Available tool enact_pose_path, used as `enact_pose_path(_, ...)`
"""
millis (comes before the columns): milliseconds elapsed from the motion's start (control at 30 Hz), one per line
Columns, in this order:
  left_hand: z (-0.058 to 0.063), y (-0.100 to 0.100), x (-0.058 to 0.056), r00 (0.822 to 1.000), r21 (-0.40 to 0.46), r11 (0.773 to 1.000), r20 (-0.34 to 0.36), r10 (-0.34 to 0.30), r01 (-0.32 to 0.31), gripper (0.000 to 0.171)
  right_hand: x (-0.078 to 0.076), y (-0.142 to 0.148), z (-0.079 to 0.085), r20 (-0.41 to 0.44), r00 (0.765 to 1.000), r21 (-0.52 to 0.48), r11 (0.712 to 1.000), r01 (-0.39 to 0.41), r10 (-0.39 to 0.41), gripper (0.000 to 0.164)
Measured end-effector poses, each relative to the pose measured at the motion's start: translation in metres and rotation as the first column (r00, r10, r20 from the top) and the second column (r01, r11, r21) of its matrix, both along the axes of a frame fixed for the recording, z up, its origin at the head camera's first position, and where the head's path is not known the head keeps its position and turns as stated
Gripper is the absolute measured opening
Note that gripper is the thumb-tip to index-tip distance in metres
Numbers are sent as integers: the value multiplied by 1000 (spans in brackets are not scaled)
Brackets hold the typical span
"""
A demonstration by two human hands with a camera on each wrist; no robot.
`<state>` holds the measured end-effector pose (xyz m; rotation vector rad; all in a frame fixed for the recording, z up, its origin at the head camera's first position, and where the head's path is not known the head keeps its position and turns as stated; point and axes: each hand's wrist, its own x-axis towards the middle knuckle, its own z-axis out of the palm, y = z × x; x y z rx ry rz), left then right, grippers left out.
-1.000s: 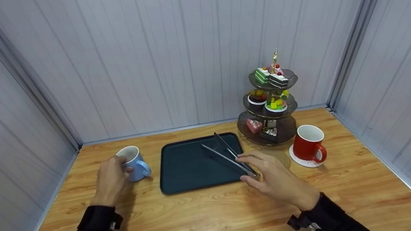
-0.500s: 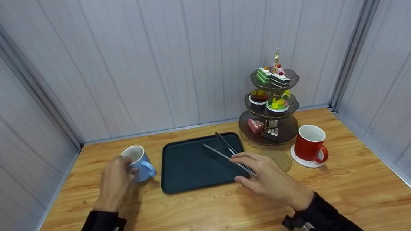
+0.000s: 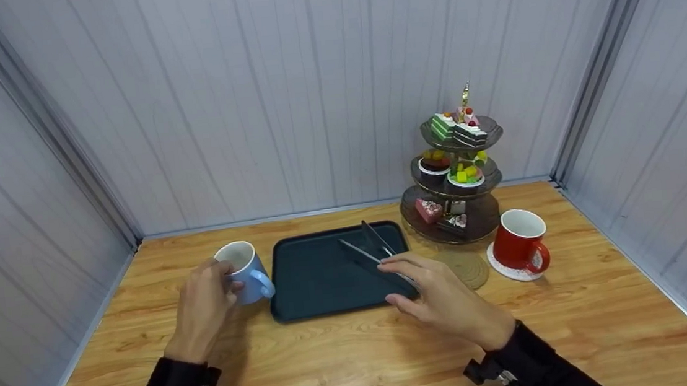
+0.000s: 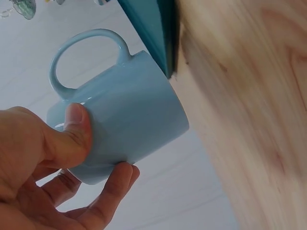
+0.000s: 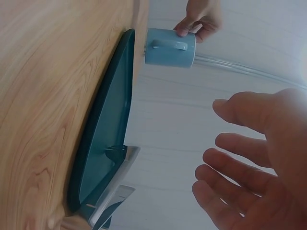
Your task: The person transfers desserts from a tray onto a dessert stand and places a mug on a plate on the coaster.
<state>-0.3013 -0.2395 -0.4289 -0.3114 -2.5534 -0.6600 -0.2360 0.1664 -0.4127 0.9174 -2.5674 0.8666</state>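
Observation:
A light blue mug (image 3: pixel 249 274) stands upright just left of the dark green tray (image 3: pixel 319 276); whether its base touches the table I cannot tell. My left hand (image 3: pixel 207 301) grips it near the rim, thumb on one side and fingers on the other, as the left wrist view shows. The mug's handle points toward the tray. Metal tongs (image 3: pixel 364 252) lie spread on the tray's right part, their near end hidden in the head view. Above them my right hand (image 3: pixel 446 299) hovers with relaxed fingers. In the right wrist view the tongs (image 5: pixel 112 189) are apart from those fingers.
Behind the tray's right side rises a three-tier stand (image 3: pixel 482 215) of cakes and cupcakes. A red mug (image 3: pixel 513 246) sits on a white coaster (image 3: pixel 515 273) to the right. Between stand and tray lies a round woven coaster (image 3: pixel 471 269). Grey panels (image 3: pixel 248 102) enclose the table.
My left hand has carried the blue mug rightward, up to the tray's left edge. My right hand has shifted slightly left. The tray and tongs appear to have stayed put.

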Motion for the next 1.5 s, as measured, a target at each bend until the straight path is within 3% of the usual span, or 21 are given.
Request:
enact_pose_path(433, 10, 23, 14, 999, -2, 999, -32, -42, 42, 18, -4, -12, -2, -64, 998, -21, 999, -24, 23, 49)
enact_pose_path(700, 15, 37, 22, 995, -20, 997, -57, -77, 76, 19, -3, -17, 2, 6, 1000, -25, 999, -20, 20, 50)
enact_pose_path(1033, 18, 56, 29, 990, -39, 992, -68, -120, 117, 22, -3, -28, 4, 25, 999, -46, 998, -44, 45, 50)
enact_pose_path(1500, 23, 78, 39, 984, -76, 987, -96, -150, 143, 23, -4, -43, 5, -28, 998, -45, 997, -56, 55, 47)
